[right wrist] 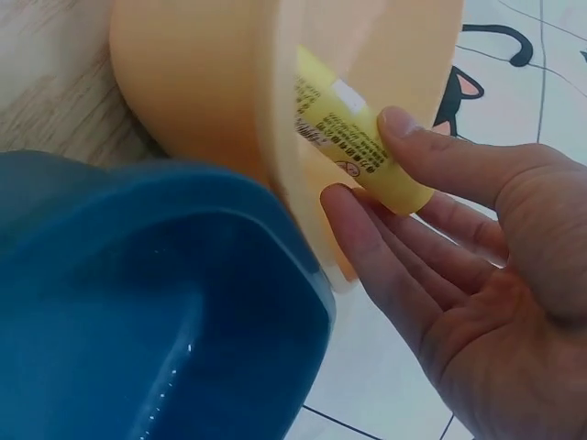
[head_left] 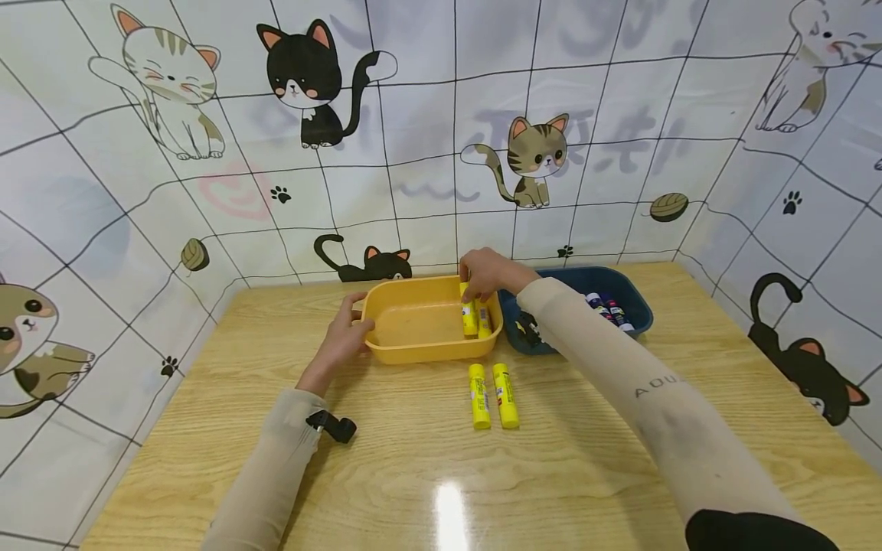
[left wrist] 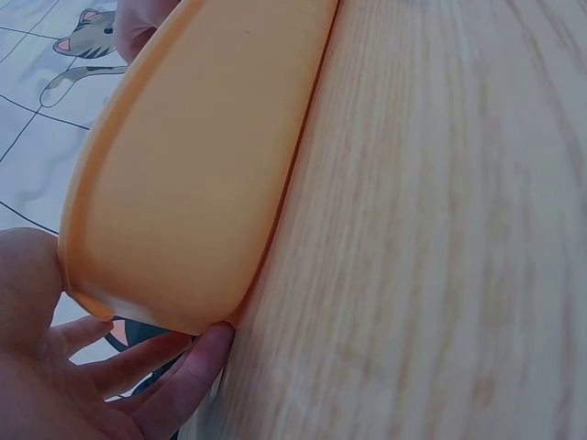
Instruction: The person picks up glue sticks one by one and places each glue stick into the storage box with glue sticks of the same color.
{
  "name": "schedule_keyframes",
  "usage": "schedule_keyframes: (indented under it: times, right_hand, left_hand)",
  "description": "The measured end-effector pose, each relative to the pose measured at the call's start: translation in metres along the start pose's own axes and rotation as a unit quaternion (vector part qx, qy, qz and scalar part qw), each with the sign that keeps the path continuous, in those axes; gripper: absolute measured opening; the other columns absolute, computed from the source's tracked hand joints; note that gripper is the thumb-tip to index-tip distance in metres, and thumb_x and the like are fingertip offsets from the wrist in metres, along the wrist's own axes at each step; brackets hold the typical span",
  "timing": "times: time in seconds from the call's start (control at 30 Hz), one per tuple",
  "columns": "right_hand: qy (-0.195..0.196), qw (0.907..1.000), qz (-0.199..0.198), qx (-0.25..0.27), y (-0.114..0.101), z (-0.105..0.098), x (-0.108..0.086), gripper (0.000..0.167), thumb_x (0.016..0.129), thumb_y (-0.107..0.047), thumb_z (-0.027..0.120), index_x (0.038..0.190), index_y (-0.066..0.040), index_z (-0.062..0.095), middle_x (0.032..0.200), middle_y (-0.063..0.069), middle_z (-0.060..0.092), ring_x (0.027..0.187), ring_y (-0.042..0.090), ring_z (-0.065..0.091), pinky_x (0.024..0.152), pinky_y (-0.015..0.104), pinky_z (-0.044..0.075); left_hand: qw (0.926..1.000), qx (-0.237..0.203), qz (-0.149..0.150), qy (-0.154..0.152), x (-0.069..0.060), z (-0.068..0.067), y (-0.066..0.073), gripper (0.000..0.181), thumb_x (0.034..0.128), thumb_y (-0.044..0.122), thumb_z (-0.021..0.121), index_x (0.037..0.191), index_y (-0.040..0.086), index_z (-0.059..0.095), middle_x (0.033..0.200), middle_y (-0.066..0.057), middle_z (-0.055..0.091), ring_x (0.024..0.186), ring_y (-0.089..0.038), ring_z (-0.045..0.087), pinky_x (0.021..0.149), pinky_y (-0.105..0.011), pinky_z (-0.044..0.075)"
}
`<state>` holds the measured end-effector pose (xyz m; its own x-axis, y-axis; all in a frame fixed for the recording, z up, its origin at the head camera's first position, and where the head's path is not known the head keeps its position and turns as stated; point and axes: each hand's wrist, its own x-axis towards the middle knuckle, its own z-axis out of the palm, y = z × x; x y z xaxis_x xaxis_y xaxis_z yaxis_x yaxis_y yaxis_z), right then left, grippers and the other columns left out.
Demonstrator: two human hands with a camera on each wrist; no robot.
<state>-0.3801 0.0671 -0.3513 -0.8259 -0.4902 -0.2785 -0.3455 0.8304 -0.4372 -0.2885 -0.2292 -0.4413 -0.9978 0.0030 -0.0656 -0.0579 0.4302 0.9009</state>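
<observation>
A yellow plastic basin [head_left: 413, 354] stands on the table, and my left hand [head_left: 344, 333] grips its left end with thumb and fingers at the rim. Inside the basin's right end, my right hand [head_left: 491, 272] pinches the upper end of a yellow glue stick [right wrist: 353, 137] between thumb and fingers; this stick stands tilted. Beside it in the basin lies a second glue stick [head_left: 485, 324], partly hidden. In front of the basin, a left glue stick [head_left: 479, 398] and a right glue stick [head_left: 506, 396] lie side by side on the wood.
A dark blue basin [right wrist: 211, 357] stands right against the yellow one, partly covered by the right sleeve. It holds several small dark items with white ends [head_left: 606, 310] and a black object [head_left: 527, 329]. A cat-patterned sheet [head_left: 427, 153] closes off the table's back and sides.
</observation>
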Motion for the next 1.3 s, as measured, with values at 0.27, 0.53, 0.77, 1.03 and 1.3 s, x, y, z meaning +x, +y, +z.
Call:
schedule_keyframes:
  times: [0.27,0.53,0.77,1.03,1.3]
  right_hand:
    - [-0.006,0.9999,0.012,-0.011,-0.003,0.007,-0.002,0.036,0.091,-0.012,0.078,0.123,0.000,0.066,0.120,0.016,0.065,0.090,0.022,0.070,0.078,0.027,0.063]
    - [-0.005,0.9981,0.016,-0.059,0.003,0.014,0.009,0.035,0.090,-0.015,0.080,0.122,-0.003,0.071,0.120,0.015,0.068,0.083,0.020,0.070,0.072,0.024,0.062]
    - [-0.020,0.9981,0.033,-0.047,0.003,0.014,0.007,0.036,0.093,-0.014,0.077,0.125,0.000,0.068,0.117,0.018,0.070,0.069,0.022,0.076,0.062,0.027,0.062]
    - [-0.036,0.9963,0.033,-0.070,0.000,0.022,0.008,0.016,0.094,-0.013,0.075,0.106,-0.003,0.070,0.097,0.013,0.071,0.065,0.021,0.072,0.063,0.029,0.062]
    - [-0.030,0.9963,0.028,-0.075,0.000,0.024,0.010,0.009,0.097,-0.011,0.071,0.103,-0.005,0.071,0.099,0.012,0.071,0.066,0.021,0.073,0.061,0.029,0.062]
  left_hand:
    - [1.0000,0.000,0.001,-0.001,0.001,0.000,0.000,0.065,0.1005,0.014,0.050,0.161,0.022,0.027,0.147,-0.025,0.049,0.113,-0.039,0.065,0.073,-0.031,0.063]
    - [1.0000,0.003,-0.001,-0.002,0.001,0.001,0.000,0.065,0.1007,0.014,0.050,0.161,0.022,0.027,0.147,-0.025,0.050,0.113,-0.038,0.065,0.072,-0.029,0.063]
    - [1.0000,0.000,0.008,-0.002,0.001,0.001,0.000,0.065,0.1001,0.014,0.050,0.161,0.021,0.027,0.145,-0.027,0.051,0.112,-0.038,0.066,0.071,-0.030,0.063]
    - [1.0000,-0.005,0.001,0.000,0.002,0.001,-0.001,0.065,0.1002,0.013,0.051,0.160,0.021,0.027,0.146,-0.026,0.050,0.115,-0.039,0.065,0.074,-0.033,0.064]
    - [0.9999,-0.015,0.001,-0.005,0.001,-0.001,-0.001,0.065,0.1007,0.013,0.050,0.161,0.023,0.028,0.145,-0.025,0.051,0.111,-0.038,0.066,0.071,-0.029,0.062]
